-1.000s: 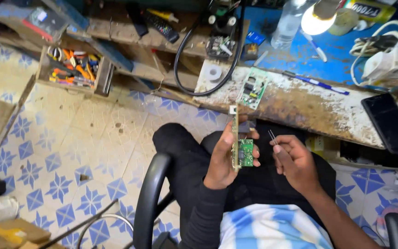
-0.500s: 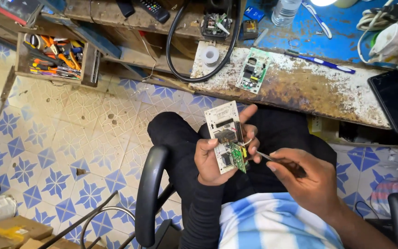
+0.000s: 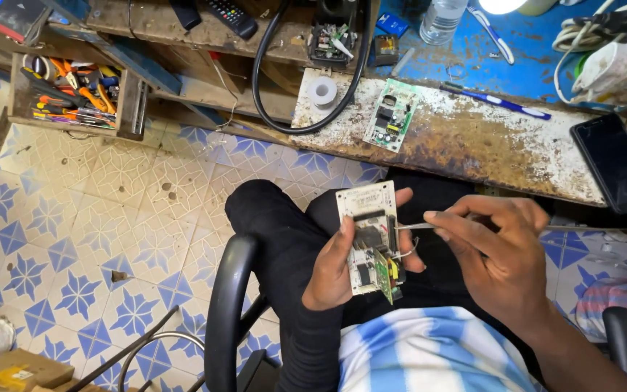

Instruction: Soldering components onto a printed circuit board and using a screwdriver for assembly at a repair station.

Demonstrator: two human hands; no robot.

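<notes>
My left hand (image 3: pixel 342 265) grips a pale rectangular circuit board (image 3: pixel 366 218) over my lap, component side up, with a small green board (image 3: pixel 384 272) hanging at its lower edge. My right hand (image 3: pixel 498 254) pinches a thin metal tool (image 3: pixel 415 226), probably tweezers, whose tip touches the right edge of the pale board. A thin wire loops off the board near the tool tip. I sit on a black chair (image 3: pixel 230 312) in dark trousers and a blue and white striped shirt.
A rusty white workbench edge (image 3: pixel 473 145) lies ahead with another green circuit board (image 3: pixel 390 116), a solder roll (image 3: pixel 322 92), a blue pen (image 3: pixel 498 101), a black phone (image 3: pixel 615 163) and a water bottle (image 3: pixel 444 18). A wooden tool box (image 3: pixel 74 94) stands left on the patterned tile floor.
The board has turned from edge-on to flat facing me and sits lower over my lap. My right hand has brought the tool tip up to the board's right edge.
</notes>
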